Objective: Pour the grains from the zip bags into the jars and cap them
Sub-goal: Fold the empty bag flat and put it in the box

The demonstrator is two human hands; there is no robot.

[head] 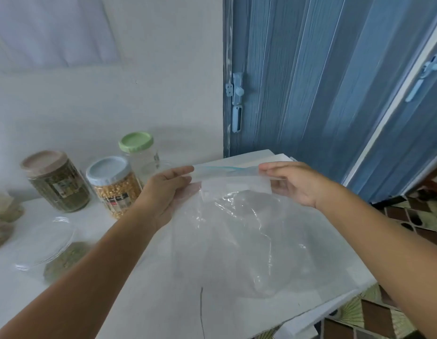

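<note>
Both hands up over the table, holding one clear zip bag by its top strip. Left hand pinches the left corner, right hand the right. Bag hangs below them; contents unclear. Capped jars left of left hand.

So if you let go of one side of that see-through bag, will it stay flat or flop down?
It would probably flop. The bag looks thin and crinkled, sagging below the strip where the left hand and right hand pinch it. It also looks empty, so likely very light. The shiny plastic may be a bit slippery.
</note>
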